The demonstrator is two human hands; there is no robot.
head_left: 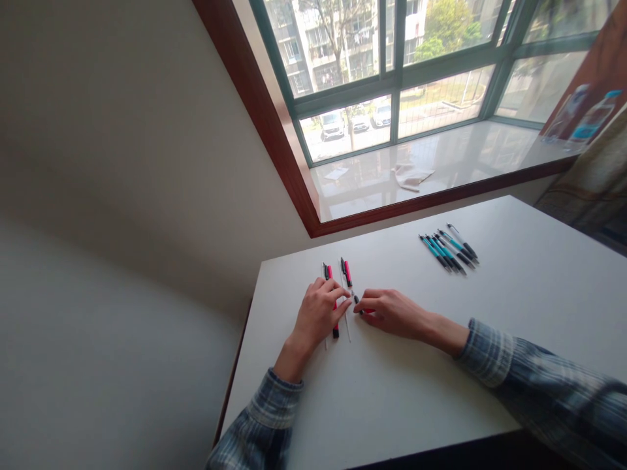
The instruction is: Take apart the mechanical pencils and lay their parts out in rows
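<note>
- OK, we've got L hand point(321, 307) palm down nr the table's point(416, 391) left end: fingers curled, thumb & index tips almost meeting. Anything pinched there? Can't tell.
- R hand point(386, 311) comes in from the other side, fingers mostly closed, thumb & fingers pinching what looks like a pen: dark tip point(357, 300) pointing at L hand's fingertips, red bit point(369, 311) showing under the fingers.
- Hands v. close, but we see a small gap btwn them.
- Red & black parts point(336, 329) lie partly under L hand; another pair point(347, 273) sits just beyond the fingertips, w/ black clip piece alongside.
- Thin white rod point(348, 330) runs below L hand's thumb, lying loose as far as we can see.
- Our worry: L wrist or palm drops a touch & sweeps those parts out of line, bc they're right underneath.
- Also, rod's slim & prob. light; a brushed knuckle could roll it, poss. toward the edge.
- Pinch looks narrow, so a slip might drop the tip or send it skidding on that smooth top.
- Teal & clear pens point(447, 251) lie bunched farther off, well apart from both hands; low risk, we reckon, unless R sleeve point(494, 356) swings across.
</note>
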